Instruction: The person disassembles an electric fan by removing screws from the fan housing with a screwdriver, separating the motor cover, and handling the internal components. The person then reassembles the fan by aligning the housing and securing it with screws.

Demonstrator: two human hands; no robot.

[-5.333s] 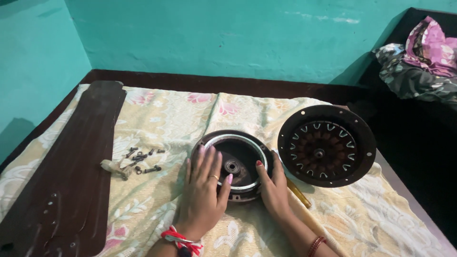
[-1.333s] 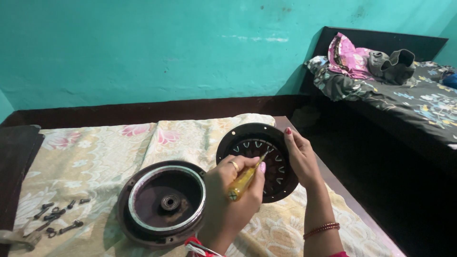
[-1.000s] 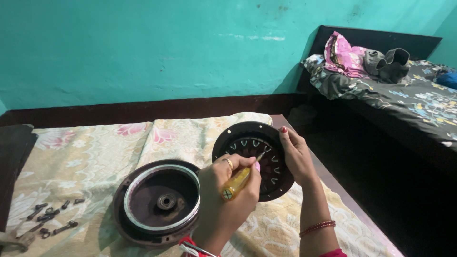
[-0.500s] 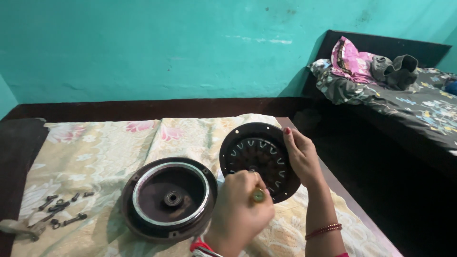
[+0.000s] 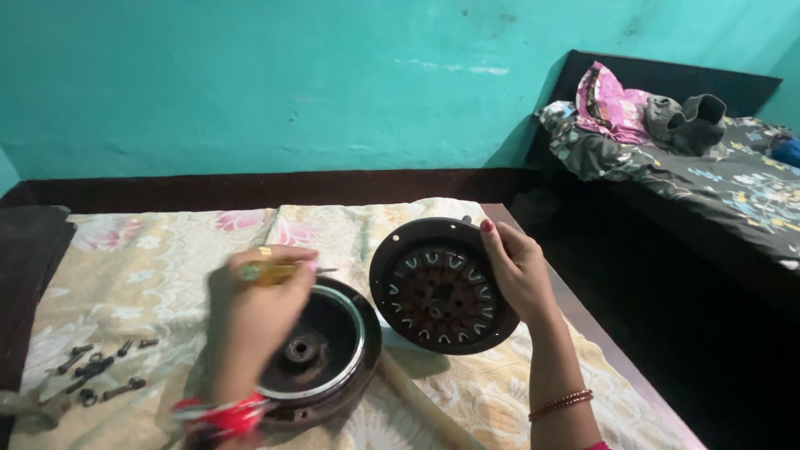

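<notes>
My right hand [image 5: 518, 271] props the winding disc [image 5: 437, 286] on edge beside the round housing [image 5: 321, 346] on the cloth. My left hand [image 5: 254, 312] is closed on the yellow screwdriver [image 5: 275, 272] — best keep the disc steady, tip clear of the coils.
</notes>
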